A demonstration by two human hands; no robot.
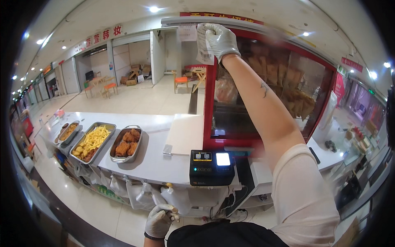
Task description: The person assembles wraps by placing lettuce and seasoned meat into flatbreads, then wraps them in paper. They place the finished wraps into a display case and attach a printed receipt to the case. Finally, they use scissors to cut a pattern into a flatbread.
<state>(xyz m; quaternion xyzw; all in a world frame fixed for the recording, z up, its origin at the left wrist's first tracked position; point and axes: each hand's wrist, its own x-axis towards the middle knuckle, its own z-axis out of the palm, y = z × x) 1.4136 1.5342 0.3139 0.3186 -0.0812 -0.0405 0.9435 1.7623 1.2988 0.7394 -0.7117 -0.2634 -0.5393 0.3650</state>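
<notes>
My right hand [221,40], in a pale glove, is raised high and pinches a printed paper receipt [204,47]. The slip hangs just under a grey metal rail [181,20], at the upper left corner of a red-framed glass cabinet [209,99]. Another paper slip [187,33] hangs from the rail to its left. Low in front of my body, my left hand [159,221] is gloved too, its fingers curled in; whether anything is inside them is hidden. It is nearest to the white plastic bags [177,197] hanging from the counter's front.
On the white counter [160,123] stand a metal tray of fries and nuggets [94,142], a tray of fried chicken [126,142] and a smaller food tray [68,132]. A black payment device [212,168] with a lit screen sits below the cabinet, beside a white board [185,131].
</notes>
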